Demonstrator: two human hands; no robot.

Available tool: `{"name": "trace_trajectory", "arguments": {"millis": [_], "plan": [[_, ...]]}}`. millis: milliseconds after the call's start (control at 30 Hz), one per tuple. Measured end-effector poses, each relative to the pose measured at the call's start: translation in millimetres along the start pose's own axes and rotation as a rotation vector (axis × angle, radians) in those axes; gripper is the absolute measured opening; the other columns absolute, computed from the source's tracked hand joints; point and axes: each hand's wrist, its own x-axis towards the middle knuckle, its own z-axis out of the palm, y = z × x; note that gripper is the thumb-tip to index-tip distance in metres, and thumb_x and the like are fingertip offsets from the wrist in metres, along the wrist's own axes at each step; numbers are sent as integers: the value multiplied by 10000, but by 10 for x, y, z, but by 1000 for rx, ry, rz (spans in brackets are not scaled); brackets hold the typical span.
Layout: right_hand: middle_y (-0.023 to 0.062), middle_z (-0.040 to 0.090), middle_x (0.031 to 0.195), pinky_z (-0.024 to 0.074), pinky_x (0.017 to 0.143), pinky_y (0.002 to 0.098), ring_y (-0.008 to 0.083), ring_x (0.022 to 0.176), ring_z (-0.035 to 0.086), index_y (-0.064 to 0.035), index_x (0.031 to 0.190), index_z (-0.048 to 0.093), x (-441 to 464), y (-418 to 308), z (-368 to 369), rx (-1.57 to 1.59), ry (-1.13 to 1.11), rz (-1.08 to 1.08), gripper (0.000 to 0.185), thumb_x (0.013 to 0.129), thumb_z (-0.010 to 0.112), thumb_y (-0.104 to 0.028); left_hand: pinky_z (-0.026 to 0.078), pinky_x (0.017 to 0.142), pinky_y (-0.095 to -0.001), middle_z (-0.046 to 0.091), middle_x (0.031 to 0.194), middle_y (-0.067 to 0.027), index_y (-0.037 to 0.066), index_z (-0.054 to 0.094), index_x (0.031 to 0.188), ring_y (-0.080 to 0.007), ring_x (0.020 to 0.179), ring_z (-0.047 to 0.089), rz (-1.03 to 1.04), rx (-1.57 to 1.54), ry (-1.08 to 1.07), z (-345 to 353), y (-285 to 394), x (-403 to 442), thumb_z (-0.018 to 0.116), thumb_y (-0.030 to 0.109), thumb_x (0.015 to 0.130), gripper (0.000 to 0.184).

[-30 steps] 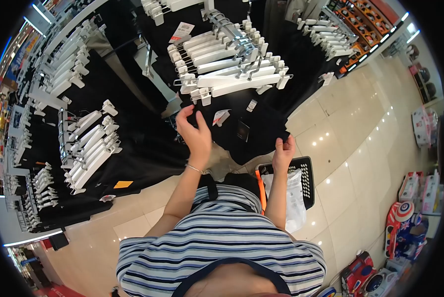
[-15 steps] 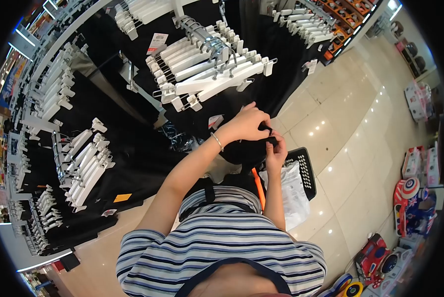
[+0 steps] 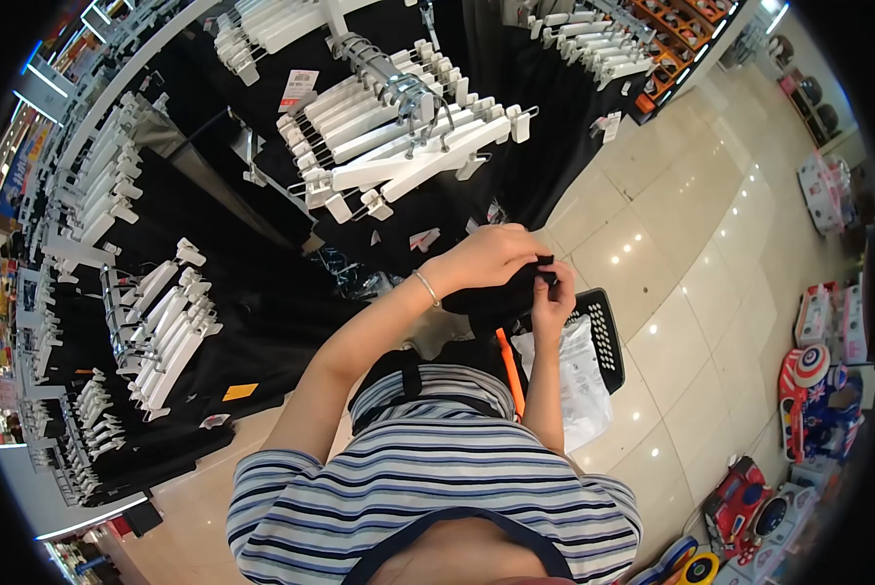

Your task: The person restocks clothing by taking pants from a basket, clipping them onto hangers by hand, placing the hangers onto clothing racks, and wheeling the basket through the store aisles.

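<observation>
Under the front row of white hangers [image 3: 437, 169], a piece of black cloth [image 3: 491, 298] hangs down, and its far end is up in the person's two hands. The left hand [image 3: 494, 253] reaches across with its back to us. Its fingers are bent and close together, and they pinch the edge of the cloth. The fingertips are hard to see. The right hand [image 3: 555, 304] is just beside it, with its fingers curled in, and it pinches the same small bit of cloth. You cannot tell what kind of clothing it is, because the hangers hide the top and the left arm covers part of it. A paper tag [image 3: 424, 240] is on the dark cloth near the left hand, but its words are too small to read. Below the right hand is a black basket [image 3: 608, 341] with a white bag [image 3: 576, 380] in it. The right arm hides part of the basket. More dark clothes [image 3: 233, 312] hang on the left. The round dark edge cuts off the shop.
</observation>
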Motion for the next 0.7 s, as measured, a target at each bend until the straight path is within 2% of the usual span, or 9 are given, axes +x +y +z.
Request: {"name": "trace_trajectory", "arguments": {"millis": [67,167,300,367,400,467,533,633,700], "plan": [[65,526,952,375,795,244,154,894,476,-9,917,570,99,35,-76,20,57,13,107,816,603,-16,452,753,-344,637,860,-68,53,628,957,-234,839,572,-100,15,3,-53,16,-10,633,187,806,202],[30,500,891,384,710,206,105,820,473,-6,934,574,206,-38,-149,121,64,130,96,841,590,-23,427,803,-348,633,850,-74,46,619,966,-238,834,575,-79,189,-23,-47,-59,-46,653,270,795,284],[22,514,893,381,701,192,85,791,472,8,1014,569,335,76,-236,93,67,194,157,858,569,-15,399,746,-337,601,818,-70,54,614,895,-231,789,552,-86,351,-3,42,-75,-15,650,260,795,232],[22,518,886,372,696,185,79,778,465,15,1046,562,470,182,-251,97,111,116,190,857,569,-10,390,729,-341,591,817,-73,61,612,878,-233,775,541,-64,358,130,0,-68,101,649,236,789,200],[42,550,937,393,760,202,98,840,505,17,1108,538,516,200,-271,114,96,113,256,855,568,-4,386,720,-343,586,817,-74,64,610,869,-235,768,536,-52,364,195,-67,-53,193,648,223,786,184],[49,569,981,405,806,216,106,889,523,12,1147,518,597,195,-290,171,51,151,280,874,560,-34,391,720,-357,579,857,-62,61,595,846,-255,780,529,34,420,464,-227,-73,523,631,135,769,113],[61,575,1027,408,856,239,120,949,526,19,1205,478,689,131,-332,243,-39,206,340,887,561,-66,404,767,-385,575,875,-85,44,575,892,-285,849,531,14,466,604,-409,-158,844,622,128,776,151],[45,558,975,394,840,232,108,898,507,4,1211,477,860,217,-338,231,-51,195,336,887,543,-57,423,812,-376,561,966,-164,15,562,966,-316,941,518,-84,716,719,-514,-477,1191,631,180,784,256],[25,535,933,391,830,226,94,884,495,0,1143,497,968,235,-414,245,-140,251,253,909,516,-94,450,774,-394,597,921,-179,12,565,973,-333,908,560,-421,643,503,-534,-621,1261,618,276,806,317]]}}
